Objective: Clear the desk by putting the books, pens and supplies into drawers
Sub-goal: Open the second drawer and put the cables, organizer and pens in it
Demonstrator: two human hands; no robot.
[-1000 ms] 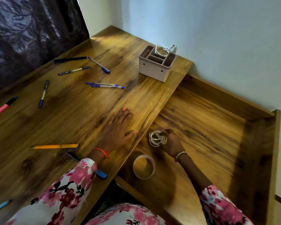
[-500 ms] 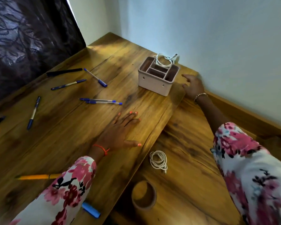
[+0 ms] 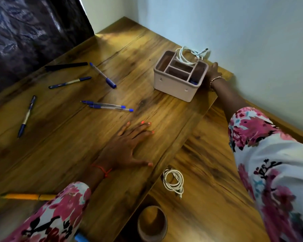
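Organizer box [image 3: 178,81] sits directly left of my right grip [image 3: 213,72], touching it (whether pinching, I can't tell), while my left grip [image 3: 124,147] lies spread flat, well apart.

Left grip [image 3: 128,147] lies flat, fingers spread; right arm stretches forward, right grip [image 3: 212,72] partly hidden.

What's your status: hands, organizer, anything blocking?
Left hand flat on desk, open. Right hand against organizer far side, grip unclear. Pens loose on desk, clear of it.
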